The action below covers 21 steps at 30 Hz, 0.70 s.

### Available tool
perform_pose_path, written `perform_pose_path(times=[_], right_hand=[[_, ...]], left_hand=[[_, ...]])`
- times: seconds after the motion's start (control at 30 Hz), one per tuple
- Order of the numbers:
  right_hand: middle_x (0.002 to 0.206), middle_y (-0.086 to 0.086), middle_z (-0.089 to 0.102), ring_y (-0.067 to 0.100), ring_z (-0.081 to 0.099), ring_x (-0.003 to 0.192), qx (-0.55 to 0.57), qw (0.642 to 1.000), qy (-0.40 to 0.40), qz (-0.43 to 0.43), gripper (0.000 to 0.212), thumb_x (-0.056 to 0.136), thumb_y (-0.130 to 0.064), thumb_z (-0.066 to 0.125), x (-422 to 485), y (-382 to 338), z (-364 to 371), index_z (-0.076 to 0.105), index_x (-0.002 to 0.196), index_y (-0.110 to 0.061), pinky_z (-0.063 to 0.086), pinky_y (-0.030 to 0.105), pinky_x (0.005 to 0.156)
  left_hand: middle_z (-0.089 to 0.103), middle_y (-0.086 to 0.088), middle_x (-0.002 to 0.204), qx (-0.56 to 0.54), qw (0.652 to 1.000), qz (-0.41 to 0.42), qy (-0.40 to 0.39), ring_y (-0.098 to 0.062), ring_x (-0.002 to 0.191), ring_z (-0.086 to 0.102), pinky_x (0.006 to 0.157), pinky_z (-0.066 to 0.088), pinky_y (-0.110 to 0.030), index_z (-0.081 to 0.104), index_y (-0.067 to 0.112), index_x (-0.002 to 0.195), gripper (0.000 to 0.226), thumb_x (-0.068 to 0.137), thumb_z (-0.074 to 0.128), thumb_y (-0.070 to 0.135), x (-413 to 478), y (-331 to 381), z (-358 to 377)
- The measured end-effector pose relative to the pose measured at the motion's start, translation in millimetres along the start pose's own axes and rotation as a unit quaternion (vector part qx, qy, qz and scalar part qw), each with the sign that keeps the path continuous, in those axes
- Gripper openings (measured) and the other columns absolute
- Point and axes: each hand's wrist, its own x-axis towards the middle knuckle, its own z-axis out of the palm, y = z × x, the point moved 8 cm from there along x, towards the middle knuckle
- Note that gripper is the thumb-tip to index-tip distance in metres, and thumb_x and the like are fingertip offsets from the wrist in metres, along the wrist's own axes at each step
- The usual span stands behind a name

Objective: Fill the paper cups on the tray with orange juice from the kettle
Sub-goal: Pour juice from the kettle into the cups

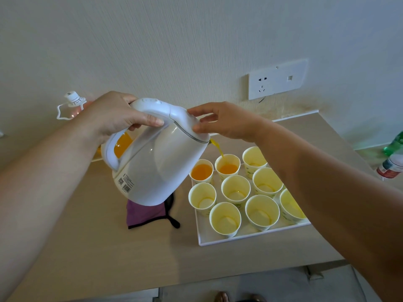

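My left hand [117,115] grips the handle of a white kettle [157,166], which is tilted to the right above the table. My right hand [226,122] rests its fingertips on the kettle's lid near the spout, fingers apart. A thin stream of orange juice [219,149] falls from the spout into the back middle paper cup [227,167], which is partly full. The back left cup [201,171] holds juice to near its rim. Several other pale yellow cups, such as the centre one [235,188], stand without juice on the white tray [218,239].
A purple cloth with a black strap [146,214] lies under the kettle, left of the tray. A bottle with a white cap [73,104] stands by the wall at the left. Plastic bottles [392,162] sit at the right edge. A wall socket [277,80] is above the table.
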Motion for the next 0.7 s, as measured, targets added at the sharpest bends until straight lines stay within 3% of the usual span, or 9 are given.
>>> perform_pose_path(times=[0.17, 0.37, 0.5, 0.7], right_hand=[[0.12, -0.015, 0.057, 0.007, 0.058, 0.11, 0.005, 1.0, -0.003, 0.002, 0.047, 0.085, -0.024, 0.069, -0.8, -1.0, 0.1, 0.055, 0.13, -0.027, 0.042, 0.021, 0.093], [0.118, -0.016, 0.057, 0.007, 0.058, 0.108, 0.005, 1.0, 0.002, 0.002, 0.046, 0.085, -0.024, 0.07, -0.3, -0.4, 0.5, 0.056, 0.129, -0.028, 0.042, 0.022, 0.092], [0.117, -0.016, 0.058, 0.006, 0.058, 0.107, 0.011, 1.0, 0.004, 0.003, 0.046, 0.085, -0.023, 0.07, 0.4, -1.5, 1.1, 0.056, 0.128, -0.028, 0.042, 0.02, 0.091], [0.122, -0.013, 0.058, 0.008, 0.058, 0.11, 0.005, 1.0, 0.007, 0.001, 0.046, 0.085, -0.024, 0.07, 1.4, -1.9, 1.2, 0.056, 0.129, -0.028, 0.043, 0.024, 0.096]], left_hand=[[0.051, -0.005, 0.058, 0.002, 1.0, 0.003, 0.0, -0.015, 0.052, 0.045, 0.053, 0.036, -0.025, 0.055, 0.017, 0.061, 0.032, 0.064, 0.085, 0.027, -1.3, 0.2, 0.1], [0.052, -0.003, 0.056, 0.006, 1.0, 0.005, 0.0, -0.004, 0.039, 0.044, 0.048, 0.039, -0.021, 0.056, 0.017, 0.06, 0.03, 0.062, 0.085, 0.026, 1.1, -2.0, -1.2], [0.052, -0.005, 0.058, 0.005, 1.0, 0.012, 0.002, -0.014, 0.05, 0.046, 0.053, 0.036, -0.026, 0.057, 0.016, 0.061, 0.031, 0.062, 0.086, 0.026, 3.0, -2.3, -2.6], [0.053, -0.002, 0.054, -0.001, 1.0, 0.014, -0.002, -0.016, 0.052, 0.046, 0.057, 0.037, -0.027, 0.059, 0.019, 0.058, 0.031, 0.058, 0.087, 0.03, 7.0, -6.6, -3.9]])
